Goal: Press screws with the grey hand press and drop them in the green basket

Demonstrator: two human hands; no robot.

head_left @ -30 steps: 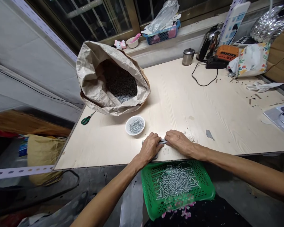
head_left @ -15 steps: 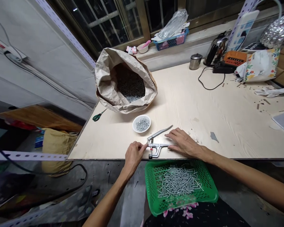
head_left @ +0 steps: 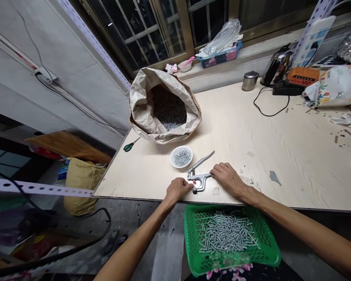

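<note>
Silver snap-fastener pliers (head_left: 202, 177) lie on the table near its front edge, handles spread, with a spring and a red part at the jaw. My right hand (head_left: 226, 177) has its fingers curled over the end of the lower handle. At the jaw, the thumb and fingers of my left hand (head_left: 178, 189) are pinched together; whatever is between them is too small to make out. Just behind the pliers stands a white bowl (head_left: 181, 157) of small metal screws or pins. A green basket (head_left: 190, 238) in my lap contains many silver screw-like pieces.
An open paper-lined sack (head_left: 140, 91) with dark and silver small parts stands at the back left. Green-handled scissors (head_left: 129, 146) lie beside it. At the back are a metal canister (head_left: 250, 80), a kettle (head_left: 276, 66) and an orange battery charger (head_left: 302, 77) with a cable.
My right hand's fingers have gone from spread between the handles to curled on the lower handle. My left fingertips have shifted lower along the jaw. The whole view has turned slightly left.
</note>
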